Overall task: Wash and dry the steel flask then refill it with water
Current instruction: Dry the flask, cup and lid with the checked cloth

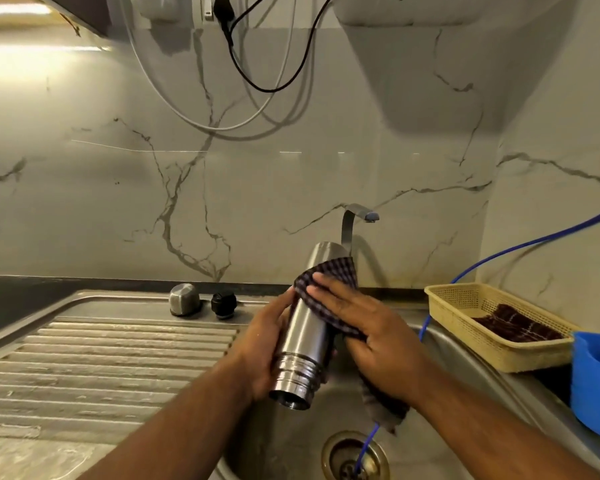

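Steel flask (303, 327): held in the air over the sink basin (284, 438), uncapped, tilted, with the open threaded mouth low and towards the camera and the base high, near the tap (352, 220). Left hand (264, 344): curled round the flask's lower body from the left, gripping it. Right hand (368, 327): fingers laid across a checked cloth (329, 275) on the flask's upper right side, thumb underneath, clasping the cloth to the steel; the cloth's loose end hangs below the wrist into the basin. Basin: a drain (355, 455) at the bottom, with a thin blue hose (499, 254) running into it from the right wall. Draining board (101, 358), left of the basin: a steel cup-lid (184, 299) and a black stopper (223, 304) stand side by side at its back edge, near each other but apart. Right of the basin: a yellow plastic basket (465, 329) holding a dark folded cloth (513, 323); a blue plastic container (596, 375) sits just in front of it at the frame edge. Behind: a veined marble wall (118, 202), with black and white cables (257, 81) looping down from above.
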`<state>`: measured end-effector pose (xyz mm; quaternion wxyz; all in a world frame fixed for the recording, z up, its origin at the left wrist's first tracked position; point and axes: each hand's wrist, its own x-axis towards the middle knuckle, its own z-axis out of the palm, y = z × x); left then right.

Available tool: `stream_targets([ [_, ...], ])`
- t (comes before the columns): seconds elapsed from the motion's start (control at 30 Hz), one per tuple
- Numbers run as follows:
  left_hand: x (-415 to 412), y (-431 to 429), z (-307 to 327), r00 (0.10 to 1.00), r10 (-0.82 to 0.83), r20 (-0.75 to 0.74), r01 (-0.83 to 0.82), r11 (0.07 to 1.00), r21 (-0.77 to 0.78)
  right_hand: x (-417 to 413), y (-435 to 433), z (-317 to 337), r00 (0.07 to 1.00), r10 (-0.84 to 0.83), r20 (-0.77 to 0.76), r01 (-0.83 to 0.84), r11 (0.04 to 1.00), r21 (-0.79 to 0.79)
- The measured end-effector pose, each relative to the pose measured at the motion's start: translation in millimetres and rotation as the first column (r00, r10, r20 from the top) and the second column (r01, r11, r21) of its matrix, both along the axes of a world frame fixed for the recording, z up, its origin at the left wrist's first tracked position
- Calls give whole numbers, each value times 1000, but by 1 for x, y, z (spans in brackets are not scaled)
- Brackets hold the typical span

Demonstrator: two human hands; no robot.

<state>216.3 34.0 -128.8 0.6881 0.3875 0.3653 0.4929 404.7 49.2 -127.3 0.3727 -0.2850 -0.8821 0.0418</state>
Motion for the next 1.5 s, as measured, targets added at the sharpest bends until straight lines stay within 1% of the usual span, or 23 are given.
stream_targets([
  [0.1, -13, 0, -4, 999, 2, 52, 0, 1000, -31, -9, -17, -4, 972, 127, 197, -136, 990, 35],
  [0.17, -22, 1, -4, 997, -28, 73, 31, 999, -39, -15, -23, -5, 919, 185, 349, -245, 960, 135],
  [0.23, -21, 0, -2, 994, -74, 78, 76, 997, -19, -10, -16, -2, 909, 177, 377, -262, 947, 187],
  [0.3, -16, 0, -2, 994, -107, 21, 106, 993, 53, 2, -2, 4, 965, 96, 244, -135, 980, 147],
  [0.33, -9, 0, -1, 989, -131, -68, 137, 986, 100, 14, 4, 9, 992, 25, 127, -40, 992, 123],
  [0.4, -2, -4, 0, 966, -150, -209, 181, 974, 139, 28, 16, 13, 994, -86, -67, 92, 992, 83],
  [0.5, -2, -3, -1, 933, -158, -324, 218, 963, 159, 35, 21, 14, 972, -176, -154, 180, 984, 13],
  [0.57, -4, 0, -2, 935, -132, -329, 201, 962, 187, 29, 15, 13, 972, -173, -159, 171, 985, -25],
  [0.63, -5, 0, -3, 951, -111, -287, 174, 964, 204, 20, 3, 13, 988, -117, -101, 112, 992, -56],
  [0.73, -13, -1, -1, 983, -106, -147, 131, 977, 169, -2, -14, 5, 993, 83, 87, -74, 992, -98],
  [0.77, -17, 2, -1, 988, -84, -129, 104, 982, 158, -12, -17, -1, 978, 158, 136, -134, 976, -169],
  [0.83, -28, 8, -2, 983, -34, -178, 64, 984, 164, -23, -17, -7, 937, 274, 216, -211, 938, -274],
  [0.9, -33, 10, -1, 969, 5, -247, 42, 982, 184, -24, -16, -8, 917, 333, 219, -277, 928, -249],
  [0.93, -32, 11, -2, 965, -10, -263, 65, 977, 201, -20, -13, -5, 925, 272, 265, -231, 957, -174],
  [1.0, -23, 12, -6, 958, -18, -285, 84, 971, 222, -2, -10, 5, 960, 129, 249, -137, 991, 13],
  [1.03, -20, 13, -7, 952, 15, -306, 67, 965, 255, 5, -7, 11, 976, 65, 206, -77, 996, 50],
  [1.1, -13, 17, -10, 895, 135, -424, 18, 941, 338, 19, 3, 14, 999, -41, 14, 40, 997, 62],
  [1.17, -8, 23, -15, 865, 139, -482, 46, 935, 352, 24, 4, 18, 984, -140, -106, 149, 986, 80],
  [1.23, -1, 12, -11, 898, 94, -430, 46, 952, 303, 21, 1, 16, 983, -144, -113, 150, 988, 44],
  [1.33, 1, -5, 0, 980, 0, -198, 35, 984, 173, 3, -14, 9, 995, 26, 92, -25, 1000, -3],
  [1.4, -12, -1, 1, 999, -8, -45, 12, 998, 67, -14, -19, 5, 968, 147, 204, -142, 989, -38],
  [1.43, -18, 0, 3, 1000, -2, -24, 3, 999, 33, -18, -20, 4, 951, 201, 237, -191, 980, -64],
  [1.5, -24, -3, 10, 997, 15, -81, -17, 999, -29, -20, -22, 8, 917, 301, 262, -270, 952, -147],
])
